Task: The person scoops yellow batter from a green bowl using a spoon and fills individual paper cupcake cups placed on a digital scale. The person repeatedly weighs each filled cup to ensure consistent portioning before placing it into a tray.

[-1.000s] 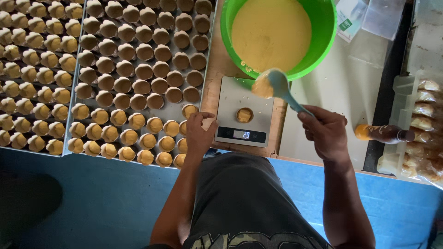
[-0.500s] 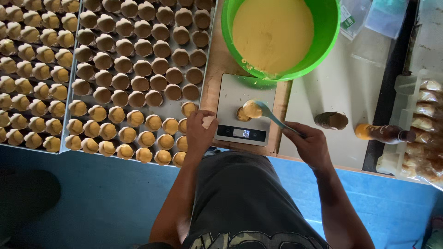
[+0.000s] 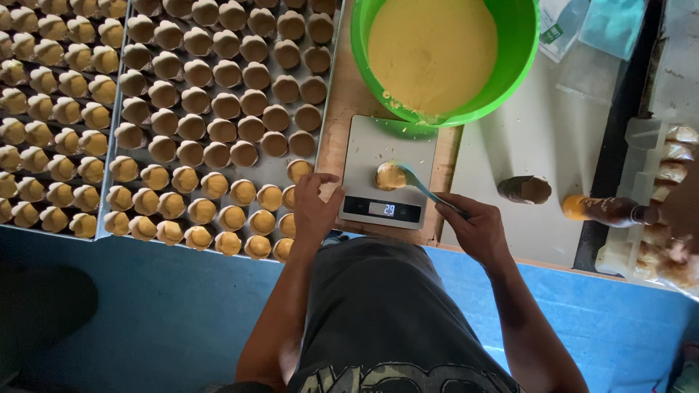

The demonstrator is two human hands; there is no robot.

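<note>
Our right hand (image 3: pixel 473 229) is closed around the handle of a pale blue spoon (image 3: pixel 416 182), whose bowl tips yellow batter into a small paper cup (image 3: pixel 390 176) standing on the white kitchen scale (image 3: pixel 371 149). Our left hand (image 3: pixel 314 207) rests loosely curled at the scale's left edge, fingers bent and holding nothing, its fingertips just beside the nearest filled cup on the metal tray (image 3: pixel 271 169). The scale sits on a wooden board (image 3: pixel 336 138) at the front of the desk (image 3: pixel 539 131), its display lit. Directly beyond the scale, touching its far edge, stands a green bowl (image 3: pixel 518 44) nearly full of smooth yellow batter (image 3: pixel 429 51). To the left of the board, the tray carries rows of cups: those nearest us hold yellow batter (image 3: pixel 218 215), those farther back look darker brown (image 3: pixel 240 94). A second tray (image 3: pixel 44 116) of yellow-topped cups lies further left. On the desk to the right, well apart from our right hand, a brown bottle (image 3: pixel 526 189) lies near a second bottle with an orange cap (image 3: pixel 604 211). Below the desk we see a blue floor (image 3: pixel 145 313).
</note>
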